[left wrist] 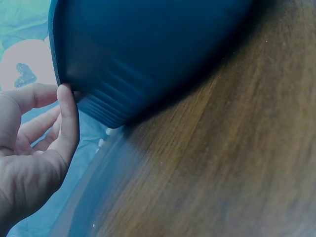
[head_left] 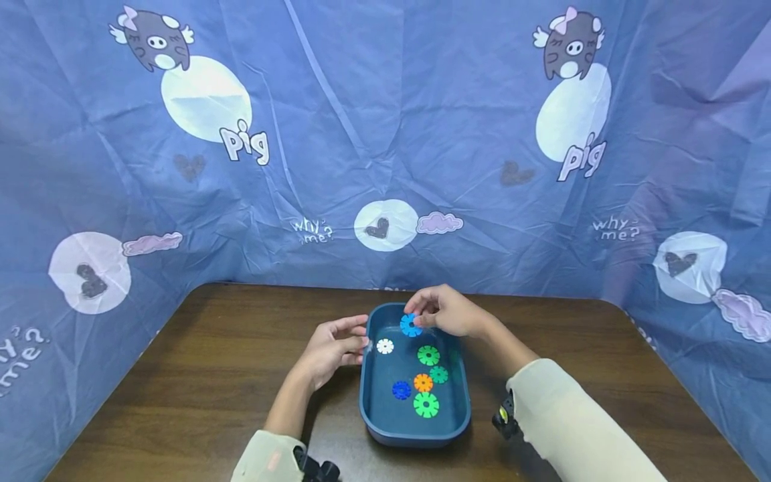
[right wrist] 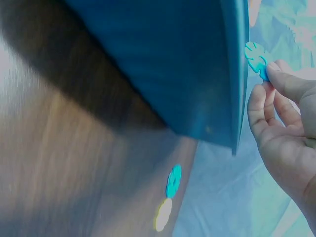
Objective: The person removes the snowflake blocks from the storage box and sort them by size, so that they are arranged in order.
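Observation:
A deep blue plastic bin (head_left: pixel 415 428) with rounded corners stands on the table. My left hand (head_left: pixel 330 349) pinches its left rim between thumb and fingers; the left wrist view shows the fingertips on the rim (left wrist: pixel 55 44). Over the far end of the bin, my right hand (head_left: pixel 448 312) pinches a light blue notched disc (head_left: pixel 410 326) by its edge, as the right wrist view also shows with the disc (right wrist: pixel 256 58) above the rim. Inside lie a white disc (head_left: pixel 385 346), an orange disc (head_left: pixel 423 383), a dark blue disc (head_left: pixel 401 390) and several green discs (head_left: pixel 426 404).
In the right wrist view a teal disc (right wrist: pixel 173 181) and a yellow disc (right wrist: pixel 162 215) lie on the table beside the bin. The brown wooden table (head_left: pixel 211 375) ends at a blue printed cloth (head_left: pixel 397 154) hanging behind it.

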A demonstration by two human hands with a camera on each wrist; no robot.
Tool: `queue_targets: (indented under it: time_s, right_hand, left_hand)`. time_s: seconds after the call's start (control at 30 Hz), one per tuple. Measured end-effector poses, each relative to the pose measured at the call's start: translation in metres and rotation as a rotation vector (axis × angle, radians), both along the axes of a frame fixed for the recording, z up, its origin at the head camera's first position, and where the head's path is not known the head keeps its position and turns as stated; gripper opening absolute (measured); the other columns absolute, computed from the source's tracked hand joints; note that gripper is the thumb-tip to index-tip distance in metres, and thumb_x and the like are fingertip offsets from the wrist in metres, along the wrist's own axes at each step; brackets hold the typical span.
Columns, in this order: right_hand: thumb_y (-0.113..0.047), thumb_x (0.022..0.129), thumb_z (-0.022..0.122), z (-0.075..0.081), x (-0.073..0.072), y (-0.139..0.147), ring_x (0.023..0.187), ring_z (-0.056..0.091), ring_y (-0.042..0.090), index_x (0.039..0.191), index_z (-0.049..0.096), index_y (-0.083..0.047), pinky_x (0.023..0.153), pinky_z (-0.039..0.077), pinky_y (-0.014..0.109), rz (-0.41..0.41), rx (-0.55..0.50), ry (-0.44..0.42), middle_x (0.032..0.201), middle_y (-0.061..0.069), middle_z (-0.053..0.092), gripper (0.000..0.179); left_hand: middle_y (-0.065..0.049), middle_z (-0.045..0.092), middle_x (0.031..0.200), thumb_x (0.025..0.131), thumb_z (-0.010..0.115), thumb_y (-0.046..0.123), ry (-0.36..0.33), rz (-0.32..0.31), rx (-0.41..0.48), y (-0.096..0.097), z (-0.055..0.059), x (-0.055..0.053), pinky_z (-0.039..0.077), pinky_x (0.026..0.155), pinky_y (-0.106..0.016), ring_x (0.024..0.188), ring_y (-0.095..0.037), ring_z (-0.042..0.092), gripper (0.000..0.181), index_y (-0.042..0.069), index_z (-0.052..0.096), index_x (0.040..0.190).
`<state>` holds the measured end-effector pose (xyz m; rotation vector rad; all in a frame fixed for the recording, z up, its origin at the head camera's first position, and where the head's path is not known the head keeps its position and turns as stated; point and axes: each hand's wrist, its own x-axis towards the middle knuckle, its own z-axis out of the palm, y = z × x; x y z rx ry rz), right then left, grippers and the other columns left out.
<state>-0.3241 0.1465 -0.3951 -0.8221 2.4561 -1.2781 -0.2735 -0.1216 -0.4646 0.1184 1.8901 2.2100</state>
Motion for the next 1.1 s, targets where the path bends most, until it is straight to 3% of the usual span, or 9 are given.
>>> queue_targets:
  time_s: [0.13, 0.43, 0.67, 0.77, 0.9, 1.1]
  right_hand:
    - [0.0, 0.095, 0.069, 0.003, -0.006, 0.015, 0.079, 0.062, 0.018, 0.109, 0.073, -0.003, 0.075, 0.057, 0.046, -0.036, -0.013, 0.021, 0.095, 0.008, 0.07, 0.015]
    - [0.0, 0.096, 0.067, 0.005, -0.016, 0.054, 0.081, 0.064, 0.023, 0.111, 0.072, -0.001, 0.07, 0.057, 0.033, -0.151, -0.011, 0.063, 0.094, 0.013, 0.066, 0.016]
    - [0.004, 0.094, 0.066, -0.008, -0.023, 0.093, 0.082, 0.066, 0.021, 0.114, 0.068, 0.01, 0.075, 0.061, 0.033, -0.288, -0.107, 0.01, 0.095, 0.017, 0.066, 0.021]
    - [0.005, 0.093, 0.067, -0.015, -0.021, 0.11, 0.082, 0.068, 0.022, 0.116, 0.066, 0.014, 0.071, 0.06, 0.03, -0.357, -0.138, 0.047, 0.097, 0.023, 0.069, 0.025]
    - [0.006, 0.093, 0.067, -0.029, -0.018, 0.131, 0.084, 0.071, 0.025, 0.116, 0.066, 0.015, 0.073, 0.062, 0.036, -0.449, -0.115, 0.112, 0.099, 0.027, 0.071, 0.025]
    - [0.004, 0.096, 0.066, -0.047, -0.012, 0.152, 0.084, 0.07, 0.019, 0.116, 0.067, 0.015, 0.074, 0.063, 0.036, -0.56, -0.121, 0.099, 0.1, 0.026, 0.072, 0.023]
  left_hand:
    - [-0.022, 0.059, 0.118, 0.091, 0.068, -0.004, 0.001, -0.001, 0.002, 0.0, 0.0, 0.0, 0.061, 0.068, -0.03, 0.077, -0.018, 0.066, 0.051, -0.002, 0.057, 0.14]
    - [-0.024, 0.059, 0.12, 0.091, 0.068, -0.004, 0.002, 0.003, -0.003, 0.0, -0.002, 0.0, 0.061, 0.069, -0.03, 0.077, -0.018, 0.066, 0.05, -0.002, 0.057, 0.14]
    - [-0.025, 0.059, 0.121, 0.092, 0.066, -0.005, 0.003, 0.002, -0.005, 0.001, -0.001, 0.001, 0.061, 0.069, -0.03, 0.077, -0.018, 0.066, 0.05, -0.001, 0.057, 0.141]
    - [-0.025, 0.059, 0.121, 0.093, 0.066, -0.005, 0.001, 0.005, -0.001, 0.002, -0.001, 0.001, 0.061, 0.068, -0.03, 0.076, -0.018, 0.066, 0.049, -0.001, 0.056, 0.141]
    - [-0.025, 0.059, 0.121, 0.092, 0.066, -0.005, -0.001, 0.005, 0.002, 0.002, -0.001, 0.001, 0.061, 0.068, -0.03, 0.076, -0.017, 0.066, 0.049, -0.002, 0.057, 0.141]
    - [-0.024, 0.059, 0.121, 0.092, 0.067, -0.004, -0.002, 0.008, -0.006, 0.001, -0.001, 0.001, 0.061, 0.068, -0.029, 0.077, -0.017, 0.066, 0.049, -0.001, 0.057, 0.141]
